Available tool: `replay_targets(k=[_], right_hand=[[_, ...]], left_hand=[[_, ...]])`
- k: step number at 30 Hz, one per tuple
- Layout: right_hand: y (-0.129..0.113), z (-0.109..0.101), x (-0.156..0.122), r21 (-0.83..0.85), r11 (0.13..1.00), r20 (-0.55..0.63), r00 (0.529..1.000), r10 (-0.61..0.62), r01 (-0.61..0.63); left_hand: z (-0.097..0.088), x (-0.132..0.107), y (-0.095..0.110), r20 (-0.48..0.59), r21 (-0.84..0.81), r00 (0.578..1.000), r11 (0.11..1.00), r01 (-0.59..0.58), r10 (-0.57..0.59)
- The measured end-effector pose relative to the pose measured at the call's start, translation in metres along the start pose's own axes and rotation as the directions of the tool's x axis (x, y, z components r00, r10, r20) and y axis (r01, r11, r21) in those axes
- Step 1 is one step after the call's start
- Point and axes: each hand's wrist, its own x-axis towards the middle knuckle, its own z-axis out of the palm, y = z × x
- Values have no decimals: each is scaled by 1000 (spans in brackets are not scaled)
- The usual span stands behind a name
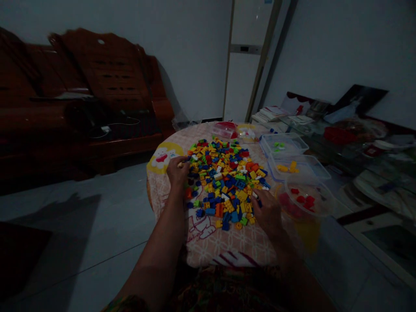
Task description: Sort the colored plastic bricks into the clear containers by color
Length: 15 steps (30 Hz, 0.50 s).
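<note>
The left hand [177, 172] is at the left edge of a wide heap of toy bricks [224, 177], its fingers partly curled; whether it has hold of a brick is too dark to tell. The right hand [268, 210] reaches in at the heap's near right side, fingers bent down among the pieces, and again I cannot tell whether they grip one. The heap spreads between the hands and beyond them, mostly yellow and blue, on a patterned cloth [234, 246]. An orange brick [189, 193] lies just right of the left wrist. Just right of the right hand is a round tub [326, 200] with red pieces [309, 202] in it; past that are a clear box [313, 168] with yellow pieces [293, 167] and, farthest from the hand, another box [297, 144] with green pieces [278, 146]. A wooden bench [107, 69] stands well beyond the left hand.
</note>
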Motion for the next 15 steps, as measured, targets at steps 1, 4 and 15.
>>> replay_targets(k=[1, 4, 15], right_hand=[[5, 7, -3, -1, 1000, 11, 1000, -2, 2], [19, 18, -7, 25, 1000, 51, 999, -10, 8], [20, 17, -10, 127, 991, 72, 997, 31, -40]], left_hand=[[4, -5, 7, 90, 32, 991, 994, -105, 102], [19, -22, 27, 406, 43, 853, 926, -376, 327], [19, -21, 26, 546, 115, 766, 876, -469, 339]])
